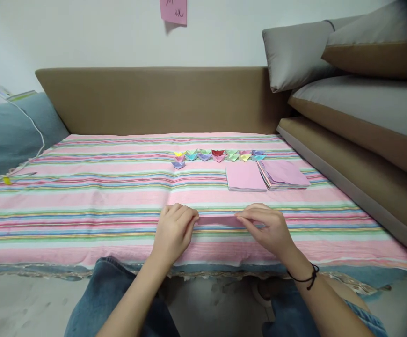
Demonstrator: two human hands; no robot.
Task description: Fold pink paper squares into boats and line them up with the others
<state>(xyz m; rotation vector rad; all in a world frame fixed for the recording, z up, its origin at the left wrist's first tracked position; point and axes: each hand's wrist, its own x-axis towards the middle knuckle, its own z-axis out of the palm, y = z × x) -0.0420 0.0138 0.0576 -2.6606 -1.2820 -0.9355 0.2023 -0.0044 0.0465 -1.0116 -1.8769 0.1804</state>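
Note:
A strip of folded pink paper [217,219] stretches level between my two hands, just above the striped cloth [66,201]. My left hand [176,229] pinches its left end between thumb and fingers. At the right end, my right hand [265,228] pinches it the same way; a dark cord bracelet circles that wrist. Past my hands lie a flat stack of pink paper sheets [245,176] and, touching it on the right, a thicker, fanned stack of paper [284,175]. Behind these stand several small folded paper boats [218,157] in rows, in many colours.
A brown backrest [161,100] runs along the wall. Grey and brown cushions [358,103] are piled at the right. At the left, a white cable [31,119] trails over a blue-grey cushion [10,126]. A pink note [173,11] hangs on the wall.

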